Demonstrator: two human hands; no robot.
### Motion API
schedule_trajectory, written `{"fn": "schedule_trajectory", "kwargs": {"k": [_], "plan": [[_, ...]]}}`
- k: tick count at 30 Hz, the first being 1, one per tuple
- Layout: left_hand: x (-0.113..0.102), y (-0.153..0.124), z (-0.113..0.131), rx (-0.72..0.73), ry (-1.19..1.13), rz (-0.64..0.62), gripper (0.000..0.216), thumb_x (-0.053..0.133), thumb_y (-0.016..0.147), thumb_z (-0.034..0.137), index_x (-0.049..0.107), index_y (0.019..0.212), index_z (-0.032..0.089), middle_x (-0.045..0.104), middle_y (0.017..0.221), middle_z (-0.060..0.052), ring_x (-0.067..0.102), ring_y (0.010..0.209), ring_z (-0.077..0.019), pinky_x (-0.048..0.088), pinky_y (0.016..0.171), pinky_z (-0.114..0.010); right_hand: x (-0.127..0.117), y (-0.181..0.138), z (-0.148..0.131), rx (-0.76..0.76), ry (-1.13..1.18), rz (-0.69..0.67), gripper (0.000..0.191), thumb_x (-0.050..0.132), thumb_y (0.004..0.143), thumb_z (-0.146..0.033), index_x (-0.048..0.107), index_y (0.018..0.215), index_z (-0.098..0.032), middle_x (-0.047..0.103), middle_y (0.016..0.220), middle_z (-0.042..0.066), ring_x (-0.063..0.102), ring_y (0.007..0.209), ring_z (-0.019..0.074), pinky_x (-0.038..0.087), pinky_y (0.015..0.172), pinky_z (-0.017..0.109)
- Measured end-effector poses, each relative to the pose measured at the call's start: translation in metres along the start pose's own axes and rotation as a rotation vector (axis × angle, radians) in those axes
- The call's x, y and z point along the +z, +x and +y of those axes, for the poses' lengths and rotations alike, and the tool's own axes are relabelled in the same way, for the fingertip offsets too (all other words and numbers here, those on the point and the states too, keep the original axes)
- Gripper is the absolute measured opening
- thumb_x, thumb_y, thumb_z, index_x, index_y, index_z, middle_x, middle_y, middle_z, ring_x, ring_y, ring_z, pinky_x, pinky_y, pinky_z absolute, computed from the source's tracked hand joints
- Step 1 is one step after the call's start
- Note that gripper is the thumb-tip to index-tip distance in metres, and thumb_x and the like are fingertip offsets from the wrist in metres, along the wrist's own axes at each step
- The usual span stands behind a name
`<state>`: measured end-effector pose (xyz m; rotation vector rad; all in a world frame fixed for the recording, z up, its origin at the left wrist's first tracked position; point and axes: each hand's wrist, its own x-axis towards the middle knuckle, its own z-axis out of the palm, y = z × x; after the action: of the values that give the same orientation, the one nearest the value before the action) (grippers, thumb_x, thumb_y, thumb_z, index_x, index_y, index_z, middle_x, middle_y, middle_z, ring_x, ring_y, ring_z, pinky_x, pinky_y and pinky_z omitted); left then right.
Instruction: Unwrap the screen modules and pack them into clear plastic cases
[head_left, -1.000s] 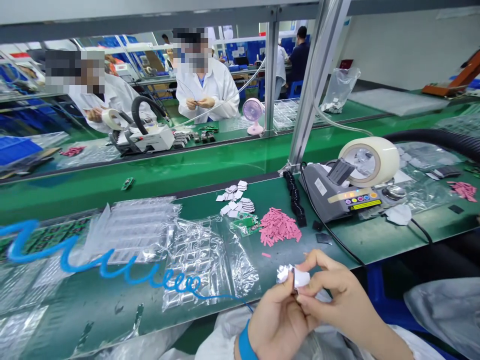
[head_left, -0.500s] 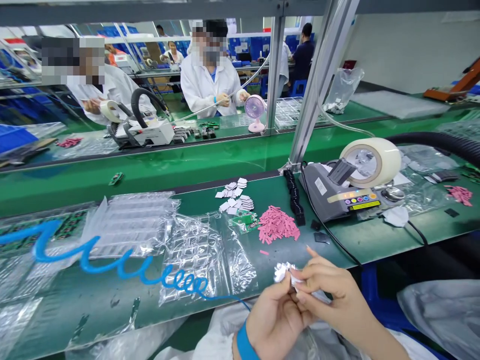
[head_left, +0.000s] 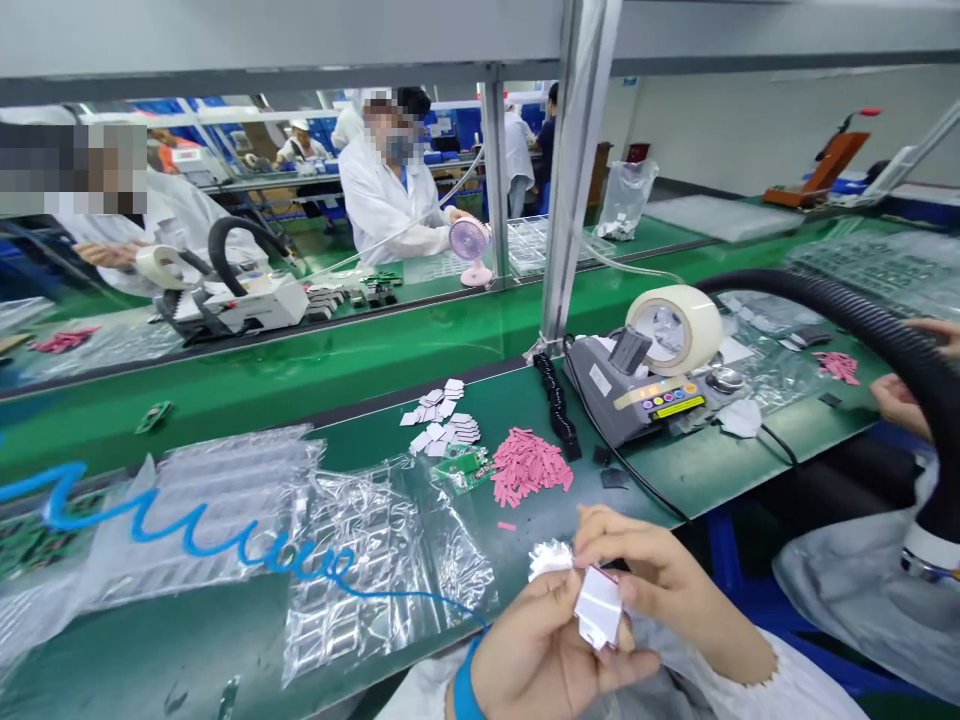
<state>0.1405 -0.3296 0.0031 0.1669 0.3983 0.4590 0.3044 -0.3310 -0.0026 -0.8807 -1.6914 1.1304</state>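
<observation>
A small flat white piece [head_left: 599, 603] with notched lower corners is held between my two hands, near the table's front edge. My left hand [head_left: 529, 645], with a blue band at the wrist, grips its left side between thumb and fingers. The fingers of my right hand [head_left: 660, 568] close on its upper right edge, where a thin reddish line shows. Just behind my left thumb lies a heap of small white pieces [head_left: 550, 558]. Beyond it are a pile of pink strips [head_left: 531, 467] and one loose pink strip [head_left: 506, 526].
Stacks of white pieces [head_left: 442, 432] and a green circuit board [head_left: 461, 466] lie further back. Clear plastic trays [head_left: 345, 560] and a coiled blue cord [head_left: 247, 545] are at left. A tape dispenser [head_left: 622, 400] stands right; a co-worker's hand [head_left: 900, 405] is at far right.
The white piece, mostly hidden by my fingers before, now shows its broad face. My right fingers have shifted to its upper edge. The view has turned right, and a co-worker's hands appear there.
</observation>
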Motion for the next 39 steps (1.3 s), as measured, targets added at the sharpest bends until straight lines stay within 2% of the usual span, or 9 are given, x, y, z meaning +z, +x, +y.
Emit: {"fn": "schedule_trajectory", "kwargs": {"k": [3,7,11,15,19,24,29,34,39], "plan": [[0.002,0.005,0.005,-0.003,0.177,0.102,0.031,0.067,0.072,0.043,0.069,0.078,0.013,0.064,0.064,-0.004,0.054,0.055,-0.0105,0.047,0.077,-0.038,-0.003,-0.002,0.008,-0.001,-0.046,0.07,0.04,0.044,0.084,-0.06,0.065,0.094,-0.027,0.061,0.078,-0.001,0.056,0.077,0.0147,0.037,0.093,0.039],[0.004,0.008,0.016,0.367,0.787,0.421,0.016,0.066,0.075,0.034,0.07,0.076,0.019,0.067,0.078,-0.005,0.057,0.076,-0.0174,0.041,0.074,-0.026,-0.008,-0.008,0.01,0.049,-0.268,0.136,0.043,0.045,0.083,-0.061,0.064,0.093,-0.024,0.058,0.08,0.001,0.052,0.081,0.0175,0.037,0.085,0.039],[-0.002,0.013,0.017,0.456,1.096,0.382,0.017,0.074,0.064,0.02,0.074,0.081,0.025,0.071,0.099,-0.007,0.057,0.095,-0.0231,0.035,0.088,-0.024,-0.004,-0.013,0.007,0.17,-0.278,0.229,0.033,0.056,0.081,-0.054,0.066,0.085,-0.023,0.059,0.081,0.002,0.05,0.083,0.0187,0.035,0.087,0.041],[-0.007,0.02,0.014,0.436,0.941,0.365,0.006,0.073,0.065,0.018,0.071,0.07,0.022,0.072,0.091,-0.008,0.06,0.09,-0.0221,0.039,0.086,-0.026,-0.014,-0.017,0.026,0.307,0.043,0.524,0.037,0.069,0.068,-0.055,0.068,0.084,-0.022,0.063,0.078,0.002,0.056,0.076,0.0176,0.044,0.077,0.035],[0.001,0.021,0.016,0.287,0.49,0.31,0.018,0.075,0.065,0.023,0.058,0.062,0.018,0.072,0.075,-0.005,0.065,0.082,-0.0185,0.042,0.086,-0.031,-0.065,-0.014,0.066,0.432,0.178,0.916,0.038,0.049,0.086,-0.053,0.059,0.094,-0.018,0.058,0.074,-0.002,0.053,0.057,0.0095,0.046,0.057,0.026],[0.011,0.014,0.014,0.147,0.119,0.25,0.018,0.076,0.065,0.025,0.062,0.067,0.015,0.073,0.081,-0.007,0.066,0.078,-0.0162,0.043,0.091,-0.035,-0.119,0.001,0.082,0.529,0.294,1.077,0.023,0.052,0.09,-0.035,0.056,0.083,-0.013,0.054,0.069,-0.004,0.05,0.053,0.0063,0.043,0.049,0.021],[0.013,0.003,0.008,0.13,-0.017,0.139,0.015,0.075,0.067,0.025,0.068,0.075,0.015,0.074,0.079,-0.007,0.066,0.072,-0.0139,0.045,0.091,-0.037,-0.084,0.003,0.03,0.414,0.294,1.034,0.027,0.068,0.075,-0.041,0.053,0.069,-0.019,0.05,0.071,-0.004,0.049,0.065,0.0088,0.043,0.06,0.021],[0.014,-0.003,0.008,0.155,-0.045,0.052,0.015,0.072,0.07,0.027,0.069,0.079,0.015,0.074,0.081,-0.007,0.065,0.071,-0.0124,0.045,0.09,-0.035,-0.025,-0.018,-0.039,0.339,0.187,0.683,0.023,0.066,0.076,-0.036,0.055,0.064,-0.021,0.05,0.08,0.002,0.049,0.081,0.017,0.043,0.06,0.024],[0.012,-0.01,0.009,0.153,-0.061,-0.001,0.018,0.07,0.073,0.028,0.069,0.082,0.013,0.073,0.08,-0.007,0.065,0.07,-0.0118,0.045,0.089,-0.033,-0.004,-0.018,-0.057,0.221,-0.052,0.466,0.017,0.057,0.083,-0.034,0.054,0.07,-0.024,0.048,0.086,0.005,0.05,0.089,0.022,0.042,0.057,0.026]]}}
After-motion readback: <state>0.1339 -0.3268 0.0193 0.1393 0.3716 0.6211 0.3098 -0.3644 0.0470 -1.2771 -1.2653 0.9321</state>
